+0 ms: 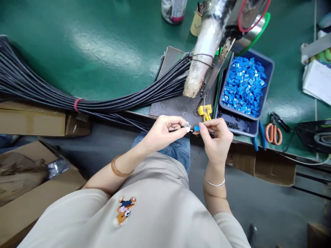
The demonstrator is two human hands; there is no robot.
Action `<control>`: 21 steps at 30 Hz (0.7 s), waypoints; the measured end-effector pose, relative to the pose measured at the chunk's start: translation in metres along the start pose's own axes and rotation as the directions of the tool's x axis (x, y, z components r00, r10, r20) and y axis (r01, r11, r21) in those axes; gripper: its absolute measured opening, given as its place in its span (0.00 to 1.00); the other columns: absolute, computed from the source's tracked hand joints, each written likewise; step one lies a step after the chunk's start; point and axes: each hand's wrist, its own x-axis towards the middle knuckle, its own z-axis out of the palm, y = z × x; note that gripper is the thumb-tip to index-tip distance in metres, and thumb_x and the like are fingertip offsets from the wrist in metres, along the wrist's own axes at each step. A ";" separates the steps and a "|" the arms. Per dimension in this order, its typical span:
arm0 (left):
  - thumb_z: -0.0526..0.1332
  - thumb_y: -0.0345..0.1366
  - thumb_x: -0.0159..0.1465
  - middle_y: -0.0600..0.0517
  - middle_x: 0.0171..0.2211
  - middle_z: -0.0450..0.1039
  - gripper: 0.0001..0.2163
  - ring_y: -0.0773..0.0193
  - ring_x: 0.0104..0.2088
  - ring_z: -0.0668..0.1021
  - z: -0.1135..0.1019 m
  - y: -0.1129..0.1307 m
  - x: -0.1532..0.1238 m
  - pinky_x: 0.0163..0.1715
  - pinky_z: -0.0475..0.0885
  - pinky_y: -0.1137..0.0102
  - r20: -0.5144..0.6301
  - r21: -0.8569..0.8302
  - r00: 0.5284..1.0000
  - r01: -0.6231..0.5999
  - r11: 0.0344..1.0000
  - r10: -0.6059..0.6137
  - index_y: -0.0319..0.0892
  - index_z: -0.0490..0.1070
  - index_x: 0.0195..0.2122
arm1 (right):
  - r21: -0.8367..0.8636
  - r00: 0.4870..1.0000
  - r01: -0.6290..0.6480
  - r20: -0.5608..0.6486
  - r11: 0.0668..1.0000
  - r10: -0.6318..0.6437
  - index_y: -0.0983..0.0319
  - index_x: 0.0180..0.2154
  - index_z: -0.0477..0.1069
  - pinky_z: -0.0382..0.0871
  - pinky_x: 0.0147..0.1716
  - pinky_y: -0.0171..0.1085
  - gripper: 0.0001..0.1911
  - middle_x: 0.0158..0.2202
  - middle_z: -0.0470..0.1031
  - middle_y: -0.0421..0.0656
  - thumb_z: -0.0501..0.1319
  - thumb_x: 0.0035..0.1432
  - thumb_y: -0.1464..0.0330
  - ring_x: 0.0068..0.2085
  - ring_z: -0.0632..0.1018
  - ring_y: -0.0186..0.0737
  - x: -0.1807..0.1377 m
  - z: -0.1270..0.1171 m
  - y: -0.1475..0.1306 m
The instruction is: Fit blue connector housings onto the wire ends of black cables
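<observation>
My left hand (169, 130) pinches the end of a black cable, where some pale bare strands or wrapping show near the fingertips. Opposite it, my right hand (216, 136) is closed on a small blue connector piece (197, 128) between thumb and fingers. The two meet just in front of the table edge, with the cable end and the blue piece close together; whether they touch is too small to tell. Right behind my fingers stands a yellow fixture (205, 111). A thick bundle of black cables (111, 105), tied with a red band (78, 105), runs in from the left.
A grey bin of blue pieces (244, 86) sits right, above a tray with black parts (235, 125). Orange-handled scissors (273, 133) and blue-handled pliers (262, 135) lie beside it. A foil-wrapped duct (203, 58) hangs over the work board (168, 106). Cardboard boxes (33, 120) stand left.
</observation>
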 end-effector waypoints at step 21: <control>0.59 0.39 0.66 0.59 0.22 0.51 0.11 0.73 0.22 0.55 0.004 0.001 0.004 0.23 0.51 0.74 0.025 0.051 1.000 -0.008 0.999 0.007 0.40 0.64 0.29 | -0.220 0.980 0.188 -0.017 0.957 -0.197 0.60 0.32 0.74 0.57 0.21 0.30 0.03 0.22 0.71 0.33 0.64 0.59 0.72 0.18 0.59 0.24 -0.010 0.003 -0.008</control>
